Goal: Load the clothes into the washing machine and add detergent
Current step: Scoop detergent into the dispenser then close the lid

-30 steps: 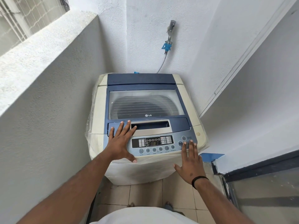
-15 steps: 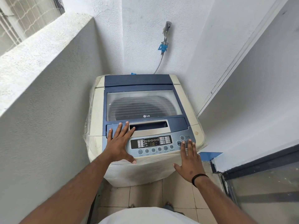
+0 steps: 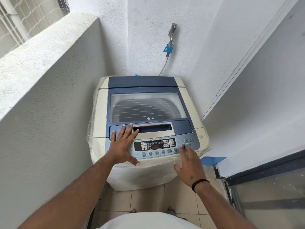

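Left hand point(image 3: 123, 146) flat, fingers point(image 3: 130, 129) straight, just left of lid handle point(image 3: 152, 128); right hand point(image 3: 189, 164) released, fingertips at start button point(image 3: 183, 145). Handle's length sideways, left nearer.

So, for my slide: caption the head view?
Both hands rest flat on the closed washing machine's control panel.

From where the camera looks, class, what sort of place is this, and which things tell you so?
Probably a narrow utility balcony used for laundry: a top-loading washing machine fills the end, a wall tap feeds its hose, and a low parapet wall runs beside it.
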Demonstrator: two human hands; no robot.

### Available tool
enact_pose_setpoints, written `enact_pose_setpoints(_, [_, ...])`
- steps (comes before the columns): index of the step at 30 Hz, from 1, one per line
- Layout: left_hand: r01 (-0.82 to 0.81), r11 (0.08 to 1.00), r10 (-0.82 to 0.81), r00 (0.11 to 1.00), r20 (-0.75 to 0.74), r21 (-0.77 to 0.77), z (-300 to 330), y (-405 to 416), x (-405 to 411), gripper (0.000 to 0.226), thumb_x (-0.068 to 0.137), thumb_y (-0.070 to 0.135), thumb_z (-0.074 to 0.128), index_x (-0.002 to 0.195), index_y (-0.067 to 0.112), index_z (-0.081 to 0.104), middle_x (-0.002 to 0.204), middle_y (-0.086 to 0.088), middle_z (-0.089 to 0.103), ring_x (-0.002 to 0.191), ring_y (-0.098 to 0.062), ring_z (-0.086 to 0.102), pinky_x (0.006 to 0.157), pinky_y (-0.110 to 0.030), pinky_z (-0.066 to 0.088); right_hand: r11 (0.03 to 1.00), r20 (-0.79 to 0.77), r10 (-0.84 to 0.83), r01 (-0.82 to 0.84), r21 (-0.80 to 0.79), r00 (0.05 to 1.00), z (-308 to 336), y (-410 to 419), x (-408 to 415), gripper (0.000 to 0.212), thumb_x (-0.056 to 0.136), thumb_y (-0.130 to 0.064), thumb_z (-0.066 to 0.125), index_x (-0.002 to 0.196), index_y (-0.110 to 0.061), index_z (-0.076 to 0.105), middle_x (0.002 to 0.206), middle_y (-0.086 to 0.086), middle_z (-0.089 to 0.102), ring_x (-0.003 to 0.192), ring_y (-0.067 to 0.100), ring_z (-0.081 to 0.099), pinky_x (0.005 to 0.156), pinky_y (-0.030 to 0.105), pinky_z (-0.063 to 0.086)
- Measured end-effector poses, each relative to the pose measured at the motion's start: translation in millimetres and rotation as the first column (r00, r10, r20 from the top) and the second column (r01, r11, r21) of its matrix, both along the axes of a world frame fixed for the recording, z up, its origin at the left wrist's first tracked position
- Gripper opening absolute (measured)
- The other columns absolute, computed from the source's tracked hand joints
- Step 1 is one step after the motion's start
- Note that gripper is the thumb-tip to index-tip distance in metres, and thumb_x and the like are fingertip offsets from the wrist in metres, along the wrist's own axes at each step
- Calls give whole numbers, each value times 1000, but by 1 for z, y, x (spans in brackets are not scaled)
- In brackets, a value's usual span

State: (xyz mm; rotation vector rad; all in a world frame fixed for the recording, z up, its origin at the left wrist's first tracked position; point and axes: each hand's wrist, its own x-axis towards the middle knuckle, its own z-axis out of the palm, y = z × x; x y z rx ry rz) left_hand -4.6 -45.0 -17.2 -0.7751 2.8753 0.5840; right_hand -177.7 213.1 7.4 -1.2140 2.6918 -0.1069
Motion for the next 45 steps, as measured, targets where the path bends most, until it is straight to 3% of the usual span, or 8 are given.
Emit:
enact_pose_setpoints(3, [-5,1000,5,1000,-4,8,1,0,0,145,49,84,76,159,39,-7,164,6,-28,147,-19,-36,116,-51,-26,993,-30,82,-85,-81,996,0,-6,24,63,90,-42,58,145,-14,44,141,8,48,131,26,44,107,40,43])
enact_pose_setpoints(6, [-5,1000,5,1000,1,10,1,0,0,146,47,86,74,159,39,-7,164,7,-29,147,-18,-37,115,-51,-26,981,-34,161,-164,-105,986,-4,-12,43,61,86,-41,62,139,-14,51,126,7,57,118,26,54,99,41,50])
enact_pose_setpoints(13, [-10,1000,10,1000,-3,-13,-1,1,0,144,50,82,77,159,39,-6,164,7,-28,148,-19,-35,116,-52,-24,939,-56,341,-343,-33,938,0,-34,64,63,90,-44,48,146,-18,37,117,3,50,103,21,45,92,39,47])
enact_pose_setpoints(16, [-14,1000,14,1000,-9,-19,0,2,0,141,54,75,81,159,39,-6,165,6,-26,149,-19,-33,117,-53,-21,929,-33,371,-371,7,928,-1,-40,70,67,90,-45,49,150,-19,32,120,6,50,106,24,46,92,40,46])
enact_pose_setpoints(22, [-16,1000,16,1000,-19,-20,0,2,0,140,54,72,82,159,38,-4,165,6,-25,149,-19,-32,117,-53,-21,936,-28,345,-342,83,938,-4,-45,72,71,93,-45,47,153,-16,24,136,11,43,117,29,43,97,44,44])
enact_pose_setpoints(33, [-19,999,19,1000,-7,-37,-2,2,-1,139,55,71,82,159,38,-5,165,7,-26,149,-19,-32,117,-53,-21,906,74,367,-374,199,927,10,-63,56,59,98,-39,41,151,-17,29,127,11,45,116,32,42,92,47,43])
enact_pose_setpoints(38, [-20,999,19,1000,-18,-33,-1,2,0,137,58,70,82,160,36,-3,166,5,-24,150,-20,-30,117,-53,-21,909,59,394,-398,123,917,3,-45,51,68,95,-45,46,154,-18,25,132,6,44,120,27,40,99,44,42])
enact_pose_setpoints(45, [-9,999,8,1000,-22,-38,-3,0,0,136,59,72,80,159,37,-5,166,5,-25,149,-20,-31,117,-53,-22,983,-38,176,-178,-40,984,-3,-13,27,62,91,-43,54,145,-15,43,120,4,49,109,21,46,89,35,50])
